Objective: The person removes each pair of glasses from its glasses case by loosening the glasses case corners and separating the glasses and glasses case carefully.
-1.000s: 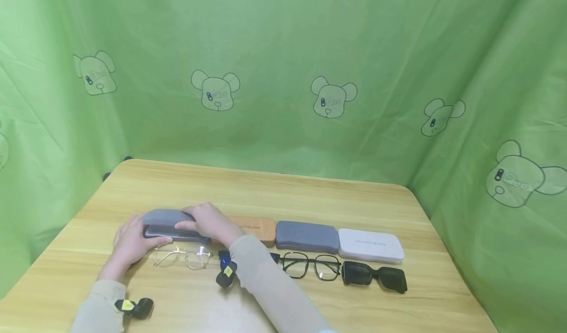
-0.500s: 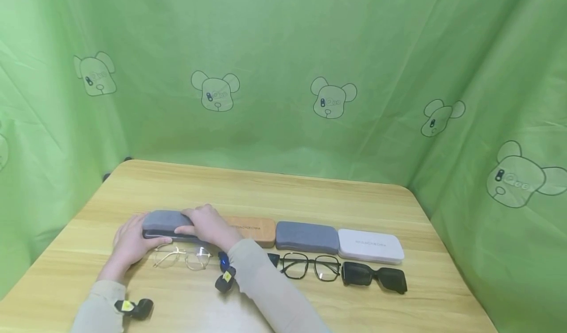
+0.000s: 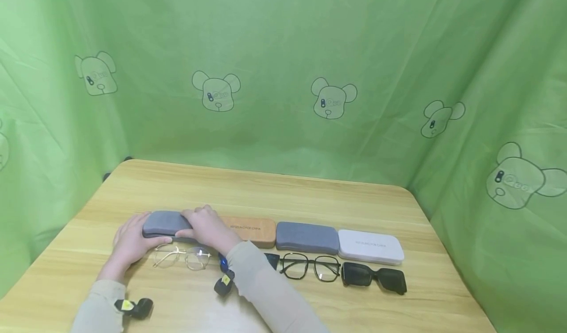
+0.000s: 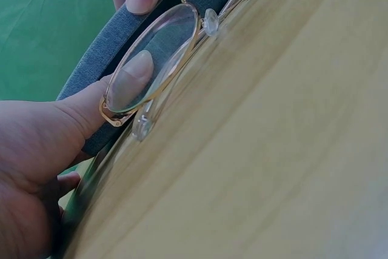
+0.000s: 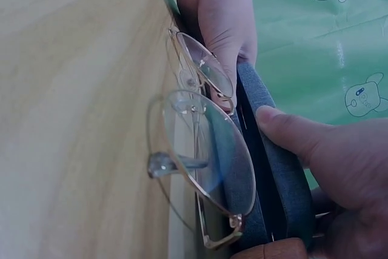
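Observation:
At the left end of a row of cases lies a grey-blue glasses case point(image 3: 166, 222), its lid slightly ajar in the right wrist view. My left hand point(image 3: 130, 244) grips the case's left end, with the thumb along the lower half's front. On the lid's right part is my right hand point(image 3: 208, 228), its thumb at the lid's front edge and its other fingers behind. Gold-rimmed glasses point(image 3: 198, 258) lie just in front of the case; through one lens point(image 5: 227, 156) the lower half shows. The inside of the case is dark.
To the right stand an orange case point(image 3: 254, 230), another grey-blue case point(image 3: 307, 236) and a white case point(image 3: 370, 246). Black-framed glasses point(image 3: 305, 266) and black sunglasses point(image 3: 390, 279) lie in front of them. Dark glasses point(image 3: 272, 260) are partly behind my right sleeve. Green curtains surround the wooden table point(image 3: 199, 303).
The lid of the left grey-blue case has come down from half raised to nearly closed, with my right hand on it. My left hand has stayed at the case's end.

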`<action>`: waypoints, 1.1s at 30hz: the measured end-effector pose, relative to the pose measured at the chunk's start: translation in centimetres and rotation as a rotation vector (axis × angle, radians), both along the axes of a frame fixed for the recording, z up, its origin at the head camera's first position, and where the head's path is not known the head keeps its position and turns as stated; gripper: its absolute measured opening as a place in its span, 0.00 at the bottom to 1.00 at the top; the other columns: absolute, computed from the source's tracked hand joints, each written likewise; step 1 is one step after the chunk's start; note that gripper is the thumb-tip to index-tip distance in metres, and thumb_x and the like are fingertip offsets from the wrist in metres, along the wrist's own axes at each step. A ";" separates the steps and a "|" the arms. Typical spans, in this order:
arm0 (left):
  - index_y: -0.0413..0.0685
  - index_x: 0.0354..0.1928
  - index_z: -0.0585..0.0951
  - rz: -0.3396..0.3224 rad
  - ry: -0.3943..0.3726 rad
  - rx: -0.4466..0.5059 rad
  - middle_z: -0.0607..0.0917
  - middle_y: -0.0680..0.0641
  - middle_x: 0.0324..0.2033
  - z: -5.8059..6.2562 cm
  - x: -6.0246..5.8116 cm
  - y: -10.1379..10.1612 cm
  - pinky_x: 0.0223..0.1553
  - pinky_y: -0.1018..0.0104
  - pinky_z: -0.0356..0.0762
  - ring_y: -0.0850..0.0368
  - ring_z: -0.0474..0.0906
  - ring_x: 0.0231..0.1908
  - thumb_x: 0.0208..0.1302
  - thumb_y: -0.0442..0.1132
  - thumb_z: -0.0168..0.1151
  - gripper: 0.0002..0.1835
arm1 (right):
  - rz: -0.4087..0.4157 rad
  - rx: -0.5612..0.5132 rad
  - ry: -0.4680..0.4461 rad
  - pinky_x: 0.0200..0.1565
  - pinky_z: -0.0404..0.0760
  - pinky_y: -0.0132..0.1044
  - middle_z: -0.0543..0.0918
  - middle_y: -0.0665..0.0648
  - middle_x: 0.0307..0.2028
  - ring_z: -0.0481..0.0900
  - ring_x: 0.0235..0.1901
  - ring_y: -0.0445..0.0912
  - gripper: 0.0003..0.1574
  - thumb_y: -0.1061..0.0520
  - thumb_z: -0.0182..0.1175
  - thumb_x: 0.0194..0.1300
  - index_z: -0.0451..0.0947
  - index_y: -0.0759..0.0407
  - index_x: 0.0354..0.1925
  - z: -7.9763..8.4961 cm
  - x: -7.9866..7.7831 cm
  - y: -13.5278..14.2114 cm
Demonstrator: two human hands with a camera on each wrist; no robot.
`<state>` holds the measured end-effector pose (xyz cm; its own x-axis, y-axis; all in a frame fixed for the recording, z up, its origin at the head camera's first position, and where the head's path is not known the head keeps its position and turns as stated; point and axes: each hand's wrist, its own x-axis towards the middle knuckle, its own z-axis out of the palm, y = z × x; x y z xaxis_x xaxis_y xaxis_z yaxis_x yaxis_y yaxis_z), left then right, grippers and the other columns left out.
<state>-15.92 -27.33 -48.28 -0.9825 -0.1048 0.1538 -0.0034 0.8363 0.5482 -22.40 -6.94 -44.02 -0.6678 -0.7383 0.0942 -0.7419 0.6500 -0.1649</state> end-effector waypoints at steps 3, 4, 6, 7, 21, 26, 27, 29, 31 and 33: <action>0.32 0.68 0.64 0.000 -0.014 0.004 0.64 0.26 0.67 0.0 0.0 0.0 0.66 0.28 0.46 0.24 0.54 0.67 0.46 0.61 0.73 0.54 | -0.001 0.005 0.014 0.59 0.73 0.30 0.84 0.47 0.53 0.80 0.51 0.40 0.40 0.30 0.54 0.63 0.69 0.49 0.66 0.0 0.2 0.0; 0.32 0.68 0.64 -0.001 -0.018 0.005 0.63 0.26 0.67 0.0 0.0 0.0 0.67 0.28 0.46 0.24 0.54 0.67 0.47 0.61 0.73 0.54 | -0.001 0.008 0.019 0.58 0.73 0.30 0.84 0.47 0.53 0.80 0.51 0.40 0.40 0.30 0.54 0.63 0.69 0.49 0.66 0.0 0.2 0.0; 0.32 0.67 0.64 -0.001 -0.022 0.005 0.63 0.26 0.67 0.0 0.0 0.0 0.67 0.28 0.45 0.24 0.54 0.67 0.47 0.61 0.73 0.54 | 0.001 0.018 0.033 0.57 0.73 0.30 0.85 0.47 0.52 0.80 0.50 0.40 0.40 0.30 0.54 0.63 0.70 0.49 0.66 -0.1 0.3 0.0; 0.32 0.67 0.64 -0.003 -0.022 0.004 0.63 0.26 0.67 0.0 0.1 0.0 0.66 0.28 0.45 0.24 0.54 0.67 0.47 0.61 0.73 0.54 | 0.001 0.021 0.039 0.56 0.73 0.30 0.85 0.48 0.52 0.80 0.50 0.40 0.40 0.30 0.55 0.63 0.70 0.50 0.65 -0.1 0.4 0.0; 0.31 0.67 0.64 -0.014 -0.029 0.005 0.62 0.25 0.67 0.2 0.2 0.1 0.66 0.27 0.45 0.23 0.53 0.66 0.48 0.60 0.72 0.53 | -0.039 0.037 0.069 0.58 0.72 0.32 0.84 0.48 0.52 0.79 0.50 0.40 0.39 0.30 0.59 0.61 0.72 0.48 0.63 -0.2 0.7 -0.3; 0.31 0.68 0.63 -0.020 -0.029 0.017 0.62 0.25 0.67 0.4 0.2 0.2 0.66 0.27 0.44 0.23 0.53 0.66 0.49 0.60 0.72 0.53 | -0.067 0.030 0.059 0.57 0.73 0.32 0.84 0.48 0.52 0.79 0.49 0.41 0.40 0.30 0.60 0.59 0.71 0.47 0.63 -0.1 0.8 -0.4; 0.31 0.68 0.63 -0.021 -0.029 0.021 0.62 0.25 0.67 0.4 0.2 0.2 0.66 0.26 0.44 0.23 0.53 0.66 0.49 0.59 0.72 0.53 | -0.071 0.028 0.058 0.56 0.73 0.32 0.84 0.48 0.52 0.78 0.49 0.41 0.40 0.30 0.61 0.59 0.71 0.46 0.64 -0.1 0.8 -0.4; 0.31 0.68 0.63 -0.023 -0.024 0.025 0.62 0.25 0.67 0.4 0.3 0.2 0.65 0.26 0.44 0.23 0.53 0.66 0.49 0.58 0.73 0.52 | -0.083 0.026 0.056 0.55 0.75 0.32 0.83 0.49 0.51 0.78 0.48 0.41 0.41 0.30 0.61 0.58 0.70 0.46 0.64 -0.1 0.9 -0.5; 0.31 0.67 0.64 -0.025 -0.019 0.026 0.62 0.25 0.67 0.5 0.3 0.2 0.65 0.26 0.45 0.23 0.54 0.66 0.48 0.58 0.73 0.52 | -0.095 0.027 0.050 0.54 0.76 0.33 0.83 0.50 0.51 0.77 0.48 0.42 0.42 0.29 0.62 0.57 0.70 0.45 0.64 -0.1 0.9 -0.5; 0.31 0.67 0.64 -0.028 -0.013 0.024 0.63 0.25 0.66 0.4 0.4 0.2 0.65 0.26 0.45 0.23 0.55 0.65 0.48 0.58 0.73 0.52 | -0.108 0.035 0.041 0.54 0.77 0.33 0.81 0.50 0.50 0.76 0.48 0.42 0.43 0.29 0.62 0.56 0.69 0.43 0.65 -0.2 1.0 -0.5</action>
<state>-15.56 -27.13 -47.86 -0.9870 -0.0809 0.1389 0.0125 0.8228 0.5681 -21.41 -7.48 -44.18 -0.7399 -0.6655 0.0987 -0.6727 0.7313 -0.1121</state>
